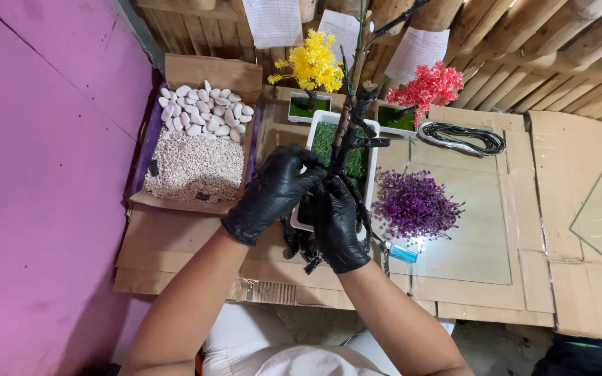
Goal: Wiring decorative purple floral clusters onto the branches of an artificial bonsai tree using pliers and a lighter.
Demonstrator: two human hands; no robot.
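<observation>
Both my hands wear black gloves. My left hand and my right hand meet over a white rectangular pot filled with green moss. Together they grip the lower part of a dark bare tree trunk with stubby branches that rises from the pot toward the camera. More dark branch pieces lie under my hands at the pot's near end. A heap of purple foliage rests just right of the pot.
A cardboard box at the left holds white pebbles and fine gravel. Two small potted trees stand behind, one yellow, one red. Coiled wire and a glass sheet lie at the right. A pink wall runs along the left.
</observation>
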